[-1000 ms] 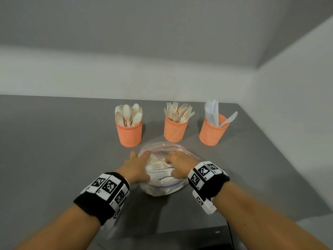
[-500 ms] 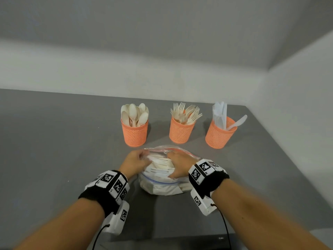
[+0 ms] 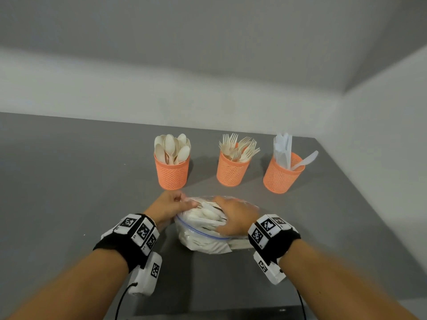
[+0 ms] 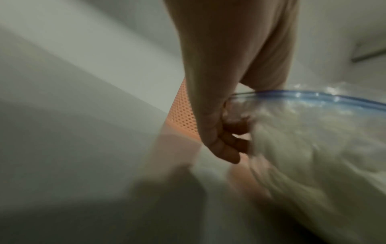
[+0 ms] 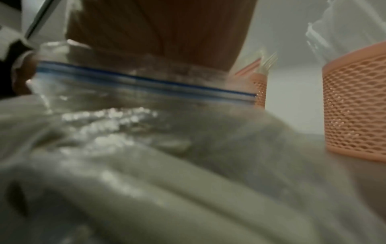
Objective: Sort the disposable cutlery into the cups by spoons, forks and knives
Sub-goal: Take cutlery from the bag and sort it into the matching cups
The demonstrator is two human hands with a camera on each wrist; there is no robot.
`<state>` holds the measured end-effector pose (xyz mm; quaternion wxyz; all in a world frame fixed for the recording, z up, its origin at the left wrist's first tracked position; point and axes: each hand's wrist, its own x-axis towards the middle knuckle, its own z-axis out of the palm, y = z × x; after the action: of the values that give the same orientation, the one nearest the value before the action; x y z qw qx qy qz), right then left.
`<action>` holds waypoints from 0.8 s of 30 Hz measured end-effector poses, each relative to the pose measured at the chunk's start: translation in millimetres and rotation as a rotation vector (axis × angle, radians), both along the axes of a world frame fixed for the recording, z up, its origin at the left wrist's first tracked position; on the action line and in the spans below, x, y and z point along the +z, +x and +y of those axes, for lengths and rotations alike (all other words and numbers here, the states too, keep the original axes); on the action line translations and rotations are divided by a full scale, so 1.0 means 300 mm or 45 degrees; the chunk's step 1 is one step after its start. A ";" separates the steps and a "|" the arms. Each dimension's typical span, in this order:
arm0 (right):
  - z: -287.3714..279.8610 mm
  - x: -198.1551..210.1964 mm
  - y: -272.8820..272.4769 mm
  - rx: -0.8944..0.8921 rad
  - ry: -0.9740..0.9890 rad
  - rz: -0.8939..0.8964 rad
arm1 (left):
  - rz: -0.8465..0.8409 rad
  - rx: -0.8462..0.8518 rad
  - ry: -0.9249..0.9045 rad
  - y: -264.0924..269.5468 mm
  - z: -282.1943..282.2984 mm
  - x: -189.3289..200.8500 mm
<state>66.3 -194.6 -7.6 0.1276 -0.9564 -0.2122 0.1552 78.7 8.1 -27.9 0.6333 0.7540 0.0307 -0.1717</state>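
Disposable cutlery (image 3: 203, 215) is seen packed in a clear zip bag (image 3: 208, 241) that lies on the grey surface (image 3: 69, 181), just in front of three orange mesh cups. The left cup (image 3: 171, 173) is filled with spoons (image 3: 172, 147), the middle cup (image 3: 231, 170) with forks (image 3: 239, 146), and the right cup (image 3: 280, 176) with knives (image 3: 283, 147), one knife leaning out over its rim.

The left hand (image 3: 169, 206) is set at the bag's left upper edge; in the left wrist view its fingers (image 4: 227, 145) are curled and pinched on the plastic, though that picture is smeared and the exact hold is hard to make out. The right hand (image 3: 233, 218) is laid over the bag's top right. Its fingers are hidden behind the plastic and the back of the hand, so it cannot be told whether they are together, apart or closed on anything.

The bag's contents are seen only as pale blurred shapes through the film; single pieces cannot be told apart, save a few tines and handles between the hands. The blue seal line (image 5: 146, 79) is seen across the bag in the right wrist view, where the lower half is filled with out-of-focus plastic. Both forearms are cut off by the lower frame edge in the head view.
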 end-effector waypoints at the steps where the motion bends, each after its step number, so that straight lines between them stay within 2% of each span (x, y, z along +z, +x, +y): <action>1: -0.003 -0.005 -0.008 -0.003 -0.004 -0.011 | -0.097 -0.076 0.191 0.008 0.014 0.000; 3: -0.010 -0.018 -0.015 -0.017 0.040 -0.032 | -0.212 -0.158 0.524 0.025 0.033 -0.002; 5: -0.015 -0.024 -0.018 -0.005 0.129 -0.068 | -0.187 -0.093 0.580 0.035 0.031 -0.010; 6: -0.016 -0.026 -0.017 0.022 0.145 -0.101 | -0.107 -0.030 0.482 0.036 0.025 -0.013; 9: -0.010 -0.034 -0.014 0.036 0.132 -0.151 | 0.218 0.142 -0.028 0.034 -0.002 -0.011; 10: -0.009 -0.041 -0.015 0.026 0.179 -0.158 | 0.282 0.167 -0.121 0.033 -0.008 -0.005; 14: -0.014 -0.049 -0.015 0.002 0.224 -0.141 | 0.289 0.208 -0.314 0.025 -0.036 0.023; 20: -0.006 -0.035 -0.026 -0.071 0.132 -0.072 | 0.295 0.148 -0.406 0.026 -0.049 0.021; 22: -0.006 -0.047 -0.038 -0.090 0.179 -0.030 | 0.302 0.179 -0.345 0.033 -0.038 0.012; 24: -0.007 -0.047 -0.043 -0.094 0.203 -0.004 | 0.221 0.228 -0.228 0.034 -0.031 -0.004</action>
<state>53.3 -196.8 -21.6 0.2086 -0.9506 -0.1886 0.1313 88.8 -1.3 -29.0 0.7058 0.6711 0.1371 -0.1810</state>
